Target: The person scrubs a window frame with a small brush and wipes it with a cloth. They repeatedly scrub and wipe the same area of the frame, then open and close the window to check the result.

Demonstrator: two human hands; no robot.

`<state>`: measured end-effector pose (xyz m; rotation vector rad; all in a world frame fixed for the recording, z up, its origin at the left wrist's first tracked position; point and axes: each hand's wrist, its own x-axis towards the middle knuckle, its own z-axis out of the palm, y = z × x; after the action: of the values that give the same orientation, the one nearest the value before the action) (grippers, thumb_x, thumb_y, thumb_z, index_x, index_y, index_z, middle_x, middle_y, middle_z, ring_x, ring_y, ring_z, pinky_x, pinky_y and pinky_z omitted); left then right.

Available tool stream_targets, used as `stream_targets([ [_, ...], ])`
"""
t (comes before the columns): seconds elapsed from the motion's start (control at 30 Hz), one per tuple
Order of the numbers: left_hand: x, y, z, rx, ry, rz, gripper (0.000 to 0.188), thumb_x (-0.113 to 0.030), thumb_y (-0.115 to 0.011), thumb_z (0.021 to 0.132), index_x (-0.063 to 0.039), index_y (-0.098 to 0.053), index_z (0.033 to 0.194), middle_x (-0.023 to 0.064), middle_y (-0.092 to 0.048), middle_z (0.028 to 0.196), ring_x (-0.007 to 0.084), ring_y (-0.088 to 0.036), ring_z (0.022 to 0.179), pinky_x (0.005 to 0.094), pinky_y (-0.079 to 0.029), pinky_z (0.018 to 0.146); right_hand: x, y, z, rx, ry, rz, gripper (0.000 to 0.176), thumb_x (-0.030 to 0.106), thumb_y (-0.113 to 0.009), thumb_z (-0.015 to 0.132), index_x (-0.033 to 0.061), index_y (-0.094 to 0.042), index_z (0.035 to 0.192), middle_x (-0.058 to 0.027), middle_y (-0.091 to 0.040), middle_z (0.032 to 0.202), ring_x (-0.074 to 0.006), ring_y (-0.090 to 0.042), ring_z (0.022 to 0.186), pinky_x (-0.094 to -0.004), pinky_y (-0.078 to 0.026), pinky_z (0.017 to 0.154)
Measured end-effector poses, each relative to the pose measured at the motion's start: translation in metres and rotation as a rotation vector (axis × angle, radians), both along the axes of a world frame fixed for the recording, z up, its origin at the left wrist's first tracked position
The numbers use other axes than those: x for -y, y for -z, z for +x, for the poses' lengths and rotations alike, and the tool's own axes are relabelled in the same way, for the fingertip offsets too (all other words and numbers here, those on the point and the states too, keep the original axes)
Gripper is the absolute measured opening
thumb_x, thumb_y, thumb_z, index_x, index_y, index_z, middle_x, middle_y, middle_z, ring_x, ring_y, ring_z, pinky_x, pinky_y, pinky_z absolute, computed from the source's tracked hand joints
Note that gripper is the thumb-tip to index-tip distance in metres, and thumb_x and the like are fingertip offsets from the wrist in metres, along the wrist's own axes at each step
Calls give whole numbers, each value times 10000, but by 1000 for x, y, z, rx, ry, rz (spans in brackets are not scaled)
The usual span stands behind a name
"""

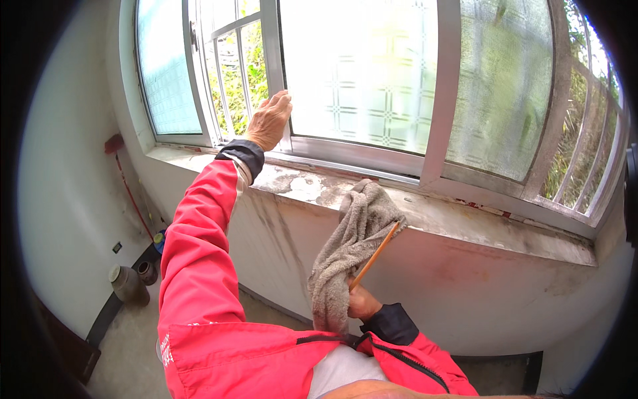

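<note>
My left hand is at the aluminium side stile of a sliding window sash, fingers together and curled at its edge. Low in front of my body, my right hand grips a thin orange-brown stick that slants up to the right. A grey-brown towel lies along the stick, partly bunched in the same hand. Its upper end touches the window sill, and its lower end hangs by my jacket. The towel and cuff hide part of my right fingers.
Patterned glass fills the sash; metal bars stand outside the gap at left. The sill has peeling, stained patches. On the floor at left stand a brown jar and a smaller pot. A red-headed broom leans in the corner.
</note>
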<state>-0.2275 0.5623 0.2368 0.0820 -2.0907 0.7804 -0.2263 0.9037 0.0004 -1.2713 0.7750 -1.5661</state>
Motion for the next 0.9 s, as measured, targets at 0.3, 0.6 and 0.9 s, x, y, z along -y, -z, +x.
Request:
stream_targets([
  [0.3,62,14,24,-47,-55,31,308,2,-511,833,40,-578,1132,148,-519,1277,276,-420,1332,402,-391,1039,41,6,7,-152,64,62,331,126,-537,910,-14,-564,1209,-87,-600,1161,-201,-538,1102,-340,-402,988],
  [0.6,130,28,44,-4,-163,80,347,-16,-510,813,68,-570,1144,167,-479,1365,289,-382,1355,391,-388,1027,90,9,20,13,-25,42,295,139,-567,915,-6,-560,1173,-101,-546,1215,-204,-514,1113,-349,-398,985],
  [0.9,187,40,64,22,-326,231,419,-26,-501,827,64,-520,1236,168,-406,1447,319,-321,1385,451,-308,1089,125,8,30,-306,104,-68,287,67,-546,838,-20,-595,1107,-188,-558,1217,-323,-505,1170,-416,-361,1028],
])
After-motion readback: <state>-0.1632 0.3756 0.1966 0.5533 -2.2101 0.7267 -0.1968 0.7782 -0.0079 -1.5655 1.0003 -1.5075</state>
